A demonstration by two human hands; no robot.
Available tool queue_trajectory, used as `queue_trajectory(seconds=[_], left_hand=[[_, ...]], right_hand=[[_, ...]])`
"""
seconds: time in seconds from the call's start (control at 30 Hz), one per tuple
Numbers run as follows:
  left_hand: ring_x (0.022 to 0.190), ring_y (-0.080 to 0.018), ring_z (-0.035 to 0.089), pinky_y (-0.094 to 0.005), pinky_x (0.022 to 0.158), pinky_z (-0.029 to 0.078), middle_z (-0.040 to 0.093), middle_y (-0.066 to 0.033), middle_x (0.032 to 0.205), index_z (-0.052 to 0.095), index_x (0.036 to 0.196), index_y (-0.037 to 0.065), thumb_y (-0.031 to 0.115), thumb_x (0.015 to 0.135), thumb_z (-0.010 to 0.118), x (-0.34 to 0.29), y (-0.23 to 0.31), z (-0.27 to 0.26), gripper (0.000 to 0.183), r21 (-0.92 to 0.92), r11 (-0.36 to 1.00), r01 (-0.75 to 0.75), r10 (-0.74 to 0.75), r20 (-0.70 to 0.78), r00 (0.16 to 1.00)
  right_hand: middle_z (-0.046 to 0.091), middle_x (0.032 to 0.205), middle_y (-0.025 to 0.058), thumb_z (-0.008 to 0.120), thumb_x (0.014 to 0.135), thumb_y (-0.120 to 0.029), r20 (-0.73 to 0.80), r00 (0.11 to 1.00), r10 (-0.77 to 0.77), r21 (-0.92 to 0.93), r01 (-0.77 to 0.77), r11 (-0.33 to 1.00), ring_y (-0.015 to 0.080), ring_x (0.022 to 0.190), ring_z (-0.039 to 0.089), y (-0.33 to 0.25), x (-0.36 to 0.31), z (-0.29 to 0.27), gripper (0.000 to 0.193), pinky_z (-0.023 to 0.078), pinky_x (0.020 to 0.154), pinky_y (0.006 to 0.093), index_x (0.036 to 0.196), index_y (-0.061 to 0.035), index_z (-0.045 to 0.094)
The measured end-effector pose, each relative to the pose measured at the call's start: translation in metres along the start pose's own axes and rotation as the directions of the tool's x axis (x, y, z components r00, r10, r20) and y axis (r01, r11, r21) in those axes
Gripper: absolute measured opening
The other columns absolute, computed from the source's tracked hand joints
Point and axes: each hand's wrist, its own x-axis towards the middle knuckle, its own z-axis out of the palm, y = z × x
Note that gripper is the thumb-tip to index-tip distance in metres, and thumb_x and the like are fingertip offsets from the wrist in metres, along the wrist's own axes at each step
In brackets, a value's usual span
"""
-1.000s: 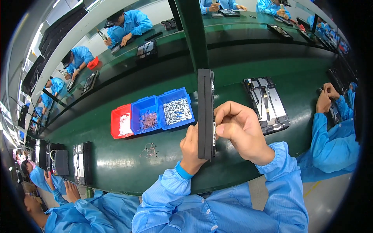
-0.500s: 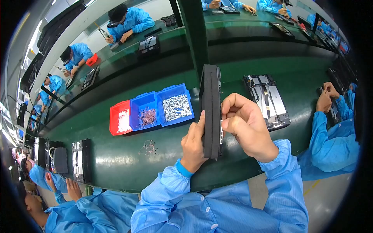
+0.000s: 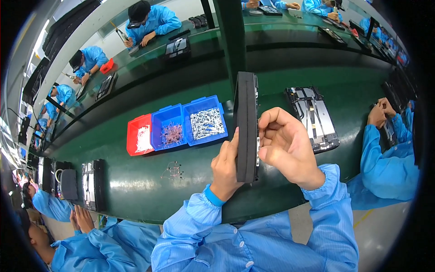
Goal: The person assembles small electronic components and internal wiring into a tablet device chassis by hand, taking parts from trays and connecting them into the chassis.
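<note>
Black slab-shaped device (image 3: 246, 129), head view: held on edge between both hands, above the near part of a glossy green bench (image 3: 136, 195); narrow side uppermost, clearance underneath impossible to tell.
Long axis: running near to far, up and down in view; part-studded face turned right, plain face turned left.
Nearer hand: left, in contact; right just beside the studded face, at the lower half.
Left hand (image 3: 223, 163): closed around the device from its left side, thumb and fingers partly hidden behind it; blue wristband (image 3: 214, 196) at the cuff.
Right hand (image 3: 292, 147): half curled, index finger and thumb bent toward a narrow pale strip (image 3: 258, 152) on the studded face; thumb tip very near or touching, cannot tell which; anything pinched too small to make out.
Bins, left of the hands: red plastic bin (image 3: 132, 138) with white pieces, blue plastic bin with pinkish wire bits (image 3: 157, 119), blue plastic bin with white-and-silver pieces (image 3: 198, 103); side by side in a row.
Loose bits: thin reddish tangle of leads (image 3: 173, 169), nearer than the bins.
Right of the hands: opened black-and-silver device (image 3: 321, 119), lying flat, well apart from the held one.
</note>
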Motion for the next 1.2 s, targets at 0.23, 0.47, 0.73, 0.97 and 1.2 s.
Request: queue_trajectory(seconds=[0.23,0.47,0.73,0.97,1.2], left_hand=[[0.064,-0.0187,0.057,-0.0301,0.052,0.051,0.066,-0.0123,0.095,0.050,0.135,-0.008,0.010,0.074,0.074,-0.002,-0.005,0.003,0.069,-0.045,0.999,-0.024,0.023,-0.020,1.000],[0.067,-0.0249,0.058,-0.0341,0.053,0.051,0.063,-0.0134,0.100,0.062,0.111,-0.003,0.003,0.069,0.070,-0.006,-0.010,0.008,0.043,-0.156,0.987,0.029,-0.033,-0.022,0.999],[0.068,-0.0091,0.061,-0.0262,0.061,0.049,0.064,-0.0005,0.078,0.065,0.096,-0.002,0.002,0.086,0.069,-0.002,0.008,-0.007,0.011,-0.483,0.826,0.290,-0.369,-0.075,0.926],[0.092,-0.0102,0.060,-0.0259,0.078,0.051,0.064,-0.0047,0.103,0.057,0.115,-0.001,0.013,0.092,0.069,0.014,0.042,-0.020,0.029,-0.657,0.069,0.751,-0.537,0.610,0.583],[0.064,-0.0074,0.042,-0.0248,0.057,0.038,0.041,0.0019,0.070,0.038,0.141,-0.012,0.041,0.079,0.080,-0.028,-0.004,-0.012,0.092,-0.238,0.432,0.870,-0.462,0.770,0.440]], right_hand=[[0.050,0.107,0.0093,0.068,0.072,0.003,0.055,0.996,-0.073,-0.047,0.076,0.996,0.0141,0.098,0.055,0.006,-0.001,0.001,0.048,0.048,0.091,0.0308,0.115,0.0018,0.045],[0.052,0.108,0.0080,0.071,0.073,0.004,0.032,0.990,-0.138,-0.035,0.139,0.990,0.0120,0.093,0.055,0.002,-0.001,-0.003,0.057,0.048,0.087,0.0278,0.124,0.0020,0.046],[0.061,0.102,0.0077,0.060,0.096,-0.023,-0.408,0.902,-0.138,-0.568,-0.133,0.812,0.0100,0.072,0.054,0.019,-0.049,-0.076,0.040,0.042,0.058,0.0224,0.128,-0.0002,0.051],[0.068,0.098,0.0092,0.062,0.095,-0.033,-0.555,0.816,0.160,0.068,-0.148,0.987,0.0127,0.052,0.060,0.076,-0.138,-0.063,0.047,0.041,0.036,0.0226,0.130,-0.0027,0.050],[0.069,0.089,0.0068,0.055,0.100,-0.024,-0.771,0.636,-0.023,0.030,0.072,0.997,0.0083,0.053,0.055,0.045,-0.123,-0.134,0.026,0.037,0.042,0.0212,0.110,-0.0007,0.058]])
